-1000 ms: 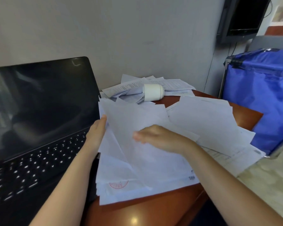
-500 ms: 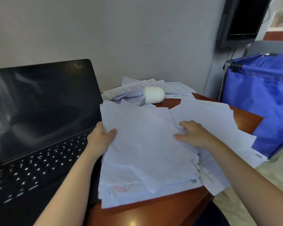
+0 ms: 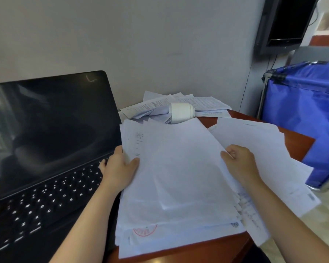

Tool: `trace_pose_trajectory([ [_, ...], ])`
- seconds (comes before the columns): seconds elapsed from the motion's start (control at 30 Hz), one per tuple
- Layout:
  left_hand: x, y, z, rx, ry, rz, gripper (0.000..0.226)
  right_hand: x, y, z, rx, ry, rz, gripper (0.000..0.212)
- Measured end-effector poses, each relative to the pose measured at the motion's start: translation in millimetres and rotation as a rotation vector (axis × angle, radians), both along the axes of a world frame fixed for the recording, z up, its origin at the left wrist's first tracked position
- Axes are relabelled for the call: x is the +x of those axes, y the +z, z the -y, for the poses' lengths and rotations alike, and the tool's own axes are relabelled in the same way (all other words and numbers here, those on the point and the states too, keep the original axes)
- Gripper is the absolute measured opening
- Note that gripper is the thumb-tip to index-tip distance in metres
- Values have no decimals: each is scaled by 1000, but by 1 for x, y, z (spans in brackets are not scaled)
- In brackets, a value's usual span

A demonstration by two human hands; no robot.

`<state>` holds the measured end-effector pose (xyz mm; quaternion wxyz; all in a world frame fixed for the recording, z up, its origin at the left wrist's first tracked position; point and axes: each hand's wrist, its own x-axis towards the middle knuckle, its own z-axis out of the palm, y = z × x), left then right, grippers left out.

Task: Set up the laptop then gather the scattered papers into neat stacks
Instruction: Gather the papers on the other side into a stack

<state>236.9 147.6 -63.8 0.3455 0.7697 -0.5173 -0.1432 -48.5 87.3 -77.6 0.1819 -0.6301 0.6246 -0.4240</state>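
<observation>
Paper stack (image 3: pixel 179 177) lies on the counter (image 3: pixel 298 147), right of the open laptop (image 3: pixel 46 139), long axis pointing away. Left grip (image 3: pixel 120 168) pinches its left edge, right grip (image 3: pixel 239 164) its right edge. Loose sheets (image 3: pixel 264 137) spread rightward, nearest the right grip.

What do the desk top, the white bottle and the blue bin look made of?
Desk top: glossy reddish-brown, likely lacquered wood or laminate; glare at the near edge. White bottle: smooth, opaque, probably plastic. Blue bin: creased, faintly shiny fabric or plastic sheet on a metal frame.
</observation>
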Motion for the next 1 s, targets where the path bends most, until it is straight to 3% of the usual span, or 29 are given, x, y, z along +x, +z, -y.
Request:
trace_pose_trajectory([
  [0.13, -1, 2, 0, -4, 0, 8, 46, -1, 4, 1, 7, -46, 178, 36],
  [0.4, -4, 4, -1, -40, 24, -10, 48, 3, -1, 0, 181, 146, -22, 24],
  [0.47, -5, 4, -1, -44, 23, -15, 47, 4, 1, -4, 192, 207, 36, 7],
  [0.6, -7, 3, -2, -49, 23, -15, 44, 7, -1, -1, 151, 275, 107, 52],
  [0.7, -7, 1, -1, -69, 19, -43, 39, 5, -1, 4, 90, 235, 128, 51],
  [0.83, -4, -2, 2, -103, 54, -36, 26, 0, 4, 1, 123, 392, 291, 46],
  [0.9, -4, -3, 4, -121, 73, -54, 21, 0, 1, 2, 110, 463, 247, 50],
  [1.0, -7, 1, 4, -109, 87, -131, 34, 2, -4, 1, 95, 566, 151, 57],
])
